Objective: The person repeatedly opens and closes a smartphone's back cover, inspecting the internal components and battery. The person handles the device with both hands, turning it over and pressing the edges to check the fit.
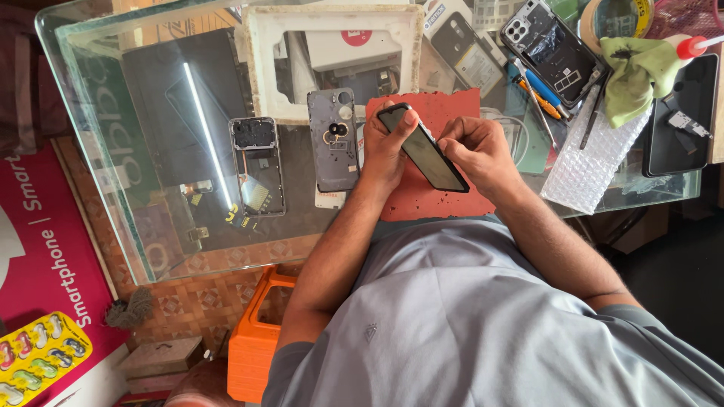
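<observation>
Between both hands, black phone screen (pixel 422 148)

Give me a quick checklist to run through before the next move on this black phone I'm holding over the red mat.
1. Left hand grips the black phone at its upper end: ok.
2. Right hand is at the phone's right edge, fingers pinched there: ok; whether they hold a tool, cannot tell.
3. Phone is over the red mat, not bare glass: ok.
4. Grey back cover and opened phone frame lie apart from the hands: ok.
5. Screwdrivers lie within view to the right: ok.
6. Glass table near the mat is crowded with parts: not ok.
</observation>
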